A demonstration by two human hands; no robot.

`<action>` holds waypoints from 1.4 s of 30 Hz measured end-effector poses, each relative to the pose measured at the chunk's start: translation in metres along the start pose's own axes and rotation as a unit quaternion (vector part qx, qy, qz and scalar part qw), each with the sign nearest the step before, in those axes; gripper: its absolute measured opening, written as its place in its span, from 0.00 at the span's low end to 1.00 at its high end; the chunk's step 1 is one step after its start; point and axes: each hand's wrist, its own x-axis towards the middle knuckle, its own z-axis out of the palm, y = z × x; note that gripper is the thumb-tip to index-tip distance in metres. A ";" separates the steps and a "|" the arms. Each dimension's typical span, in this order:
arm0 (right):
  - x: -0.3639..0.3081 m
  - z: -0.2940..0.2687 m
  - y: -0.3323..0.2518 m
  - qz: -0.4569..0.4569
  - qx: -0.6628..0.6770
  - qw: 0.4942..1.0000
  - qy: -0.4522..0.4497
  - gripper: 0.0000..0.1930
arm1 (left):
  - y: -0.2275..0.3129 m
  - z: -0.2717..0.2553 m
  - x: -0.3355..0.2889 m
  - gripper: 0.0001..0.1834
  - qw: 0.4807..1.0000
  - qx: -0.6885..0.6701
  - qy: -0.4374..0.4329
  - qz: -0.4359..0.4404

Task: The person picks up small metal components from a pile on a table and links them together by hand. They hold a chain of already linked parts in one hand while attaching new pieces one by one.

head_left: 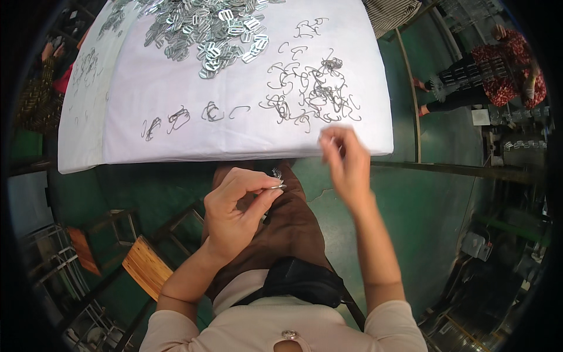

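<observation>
Between thumb and forefinger, my left hand [234,202] pinches a small shiny metal buckle [280,186], seen edge-on above my lap. My right hand [347,167] is raised at the table's near edge, close to the loose wire hooks. Its fingers are curled and smeared by motion, so whether they hold anything is unclear. On the white-covered table [193,138] lies a big heap of flat silvery buckles [217,29] with slots. A tangle of thin, dark, curved wire hooks [322,88] spreads to the right of that heap.
Smaller clusters of wire hooks [179,117] lie along the near left of the table. A wooden stool seat [146,267] is at lower left on the green floor. At right, a person in a red patterned top [498,73] is beside racks. Another person's arm shows at far left.
</observation>
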 end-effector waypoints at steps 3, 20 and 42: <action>0.067 -0.007 0.045 -0.109 -0.170 0.978 -0.057 0.05 | 0.005 -0.002 -0.001 0.09 1.000 -0.004 -0.009 0.006; 0.141 -0.006 0.057 0.077 -0.052 0.982 -0.163 0.04 | 0.015 -0.006 -0.009 0.09 0.998 0.021 -0.013 0.053; -0.070 -0.017 -0.106 0.065 0.315 0.946 0.048 0.08 | 0.037 0.004 -0.013 0.08 0.994 0.007 0.018 0.110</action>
